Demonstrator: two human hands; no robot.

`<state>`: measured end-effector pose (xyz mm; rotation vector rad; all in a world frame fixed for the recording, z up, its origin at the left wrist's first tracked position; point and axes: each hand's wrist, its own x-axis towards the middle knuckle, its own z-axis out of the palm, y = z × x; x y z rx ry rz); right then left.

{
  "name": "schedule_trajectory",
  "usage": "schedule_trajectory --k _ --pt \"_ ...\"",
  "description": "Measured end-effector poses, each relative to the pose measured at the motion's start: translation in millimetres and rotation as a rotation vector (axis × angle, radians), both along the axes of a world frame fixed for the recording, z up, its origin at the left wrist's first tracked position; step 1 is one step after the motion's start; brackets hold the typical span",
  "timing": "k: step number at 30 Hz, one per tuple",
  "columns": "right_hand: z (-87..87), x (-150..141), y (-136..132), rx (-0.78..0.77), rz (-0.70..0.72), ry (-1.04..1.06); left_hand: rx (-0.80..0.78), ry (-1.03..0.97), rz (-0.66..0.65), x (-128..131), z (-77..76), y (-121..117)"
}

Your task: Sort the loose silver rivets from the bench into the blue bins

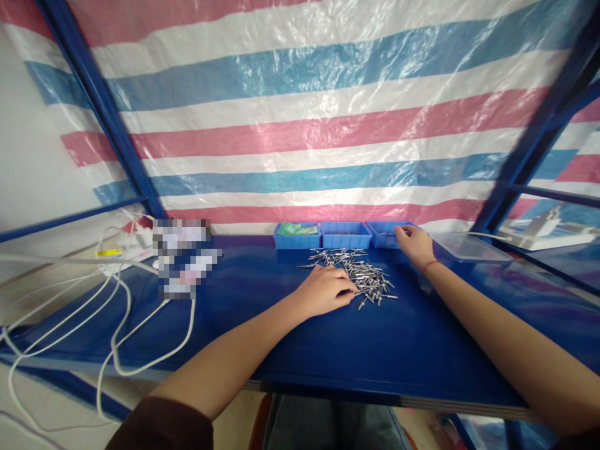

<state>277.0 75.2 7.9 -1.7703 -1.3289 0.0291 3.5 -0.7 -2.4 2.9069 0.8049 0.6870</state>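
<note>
A loose pile of thin silver metal pins, which look like blind rivets [372,280], lies on the blue tabletop. My left hand [328,290] rests at the pile's left side, its thumb and fingertips pinched on a rivet at the near edge. Over the right-hand blue bin [382,240] is my right hand [415,245], fingers curled together at the rim; whatever is between them is hidden. Small metal pieces lie in the middle blue bin [345,240]. The left blue bin [297,241] contains green packets [297,229].
A clear plastic lid [471,247] lies to the right of the bins. White cables [126,312] loop across the table's left end, beside a pixelated patch. Blue metal posts [100,103] and a striped plastic sheet [300,125] bound the back. The table's front edge [375,394] is close to my lap.
</note>
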Motion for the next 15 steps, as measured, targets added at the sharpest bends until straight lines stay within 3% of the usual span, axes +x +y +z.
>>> schedule_trajectory --k 7,15 --pt "6.1 -26.2 -11.1 0.068 0.087 -0.073 0.008 -0.017 0.031 1.9 1.0 -1.9" --pt "3.5 -55.7 -25.9 0.131 0.279 -0.19 -0.014 0.0 0.094 1.7 -0.4 0.0"
